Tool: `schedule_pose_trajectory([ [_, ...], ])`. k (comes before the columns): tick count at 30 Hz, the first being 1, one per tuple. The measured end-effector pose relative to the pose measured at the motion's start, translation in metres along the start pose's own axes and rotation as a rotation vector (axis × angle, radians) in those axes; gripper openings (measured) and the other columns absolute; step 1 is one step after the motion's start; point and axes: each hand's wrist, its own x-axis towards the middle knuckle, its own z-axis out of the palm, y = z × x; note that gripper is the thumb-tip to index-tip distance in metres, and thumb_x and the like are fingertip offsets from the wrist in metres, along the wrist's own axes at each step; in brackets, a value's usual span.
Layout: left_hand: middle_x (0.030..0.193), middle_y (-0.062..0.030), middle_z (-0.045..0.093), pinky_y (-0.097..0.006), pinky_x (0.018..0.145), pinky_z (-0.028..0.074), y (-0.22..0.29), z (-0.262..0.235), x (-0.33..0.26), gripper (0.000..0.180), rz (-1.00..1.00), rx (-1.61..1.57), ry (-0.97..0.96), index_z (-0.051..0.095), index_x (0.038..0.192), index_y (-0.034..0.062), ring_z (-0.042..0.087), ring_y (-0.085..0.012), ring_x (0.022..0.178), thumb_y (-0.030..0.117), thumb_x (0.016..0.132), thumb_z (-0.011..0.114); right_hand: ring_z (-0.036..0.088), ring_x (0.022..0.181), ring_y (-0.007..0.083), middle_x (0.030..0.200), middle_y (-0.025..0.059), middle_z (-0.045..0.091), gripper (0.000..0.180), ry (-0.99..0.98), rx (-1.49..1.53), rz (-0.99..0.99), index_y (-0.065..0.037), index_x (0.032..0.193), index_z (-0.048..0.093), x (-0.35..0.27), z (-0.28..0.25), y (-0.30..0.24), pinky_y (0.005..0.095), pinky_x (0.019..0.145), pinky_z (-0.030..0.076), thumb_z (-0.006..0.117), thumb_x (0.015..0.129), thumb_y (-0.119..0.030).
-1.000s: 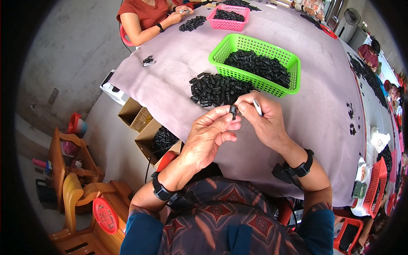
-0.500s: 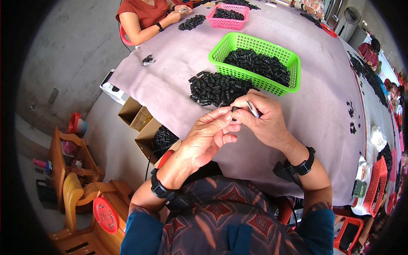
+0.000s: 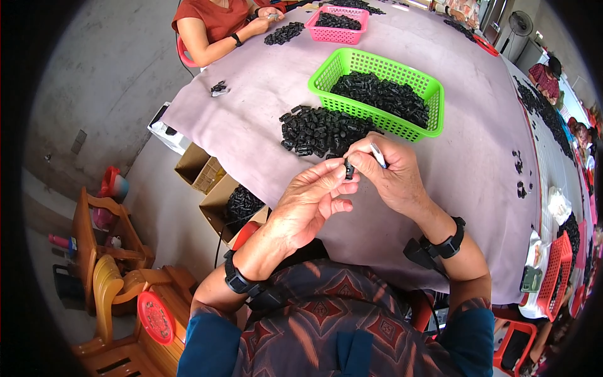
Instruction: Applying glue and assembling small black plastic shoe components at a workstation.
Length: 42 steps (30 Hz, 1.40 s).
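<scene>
A long desk (image 3: pixel 251 119) under a mauve cloth fills this concrete-floored workroom, with wooden chairs (image 3: pixel 107 251) off to one side and open cardboard boxes (image 3: pixel 213 188) tucked below the desk's near edge.

Close to the seated person lies a loose heap of small black parts (image 3: pixel 320 131), and just behind it stands a green basket (image 3: pixel 326 75) holding more of the same. Farther up the desk sits a pink basket (image 3: pixel 342 28), where another person in a rust-red top (image 3: pixel 217 19) works on a pile of their own.

The left hand (image 3: pixel 311 201) is raised over the desk edge, its fingers (image 3: pixel 333 176) closed on one small black piece (image 3: pixel 348 168), pinched at the tips. The right hand (image 3: pixel 392 176) meets it from the other side, fingers curled shut round a thin pale tool (image 3: pixel 377 154) whose end points toward that piece. The two hands touch at the fingertips, just in front of the heap.

To my eye the fitting goes best if the left hand keeps the piece steady and turned so its opening faces the tool, while the right brings the tip in straight rather than at a slant. A light pinch seems wise; squeezed hard, so small a part could well spring away among the others.
</scene>
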Motion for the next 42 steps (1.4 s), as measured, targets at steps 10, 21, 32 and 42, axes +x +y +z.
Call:
schedule_pose_trajectory([
  [10,0.094,-0.0016,0.063,-0.026,0.067,0.049,0.000,-0.003,0.003,0.018,0.056,0.057,-0.024,0.060,0.106,0.0068,0.059,-0.0098,0.081,0.019,0.093,0.057,0.050,0.060,0.0051,0.068,0.0009,0.053,0.009,0.063,0.141,0.021,0.001,0.085,0.058,0.000,0.005,0.001,0.0226,0.054,0.042,0.062,0.087,-0.007],
  [21,0.092,-0.0027,0.062,-0.025,0.066,0.049,0.008,0.000,0.002,0.021,0.179,0.017,0.010,0.060,0.109,0.0032,0.056,-0.0092,0.079,0.017,0.095,0.052,0.058,0.057,0.0147,0.071,0.0065,0.058,0.021,-0.089,-0.273,-0.138,-0.005,0.092,0.057,-0.001,-0.002,-0.019,0.0266,0.051,0.043,0.066,0.084,-0.022],
  [32,0.088,-0.0039,0.062,-0.025,0.064,0.049,0.005,-0.003,0.001,0.021,0.212,-0.008,0.040,0.058,0.111,0.0025,0.057,-0.0100,0.075,0.013,0.094,0.053,0.059,0.060,0.0253,0.072,0.0067,0.057,0.010,-0.065,-0.512,-0.296,-0.010,0.089,0.062,-0.002,0.003,-0.014,0.0343,0.051,0.045,0.066,0.081,-0.014],
  [42,0.082,-0.0025,0.062,-0.024,0.065,0.049,0.005,0.002,0.001,0.020,0.212,-0.009,0.065,0.058,0.107,0.0013,0.057,-0.0103,0.070,0.015,0.093,0.055,0.061,0.060,0.0248,0.074,0.0068,0.060,0.009,-0.074,-0.489,-0.275,-0.010,0.088,0.062,-0.001,0.001,-0.015,0.0328,0.051,0.047,0.066,0.081,-0.014],
])
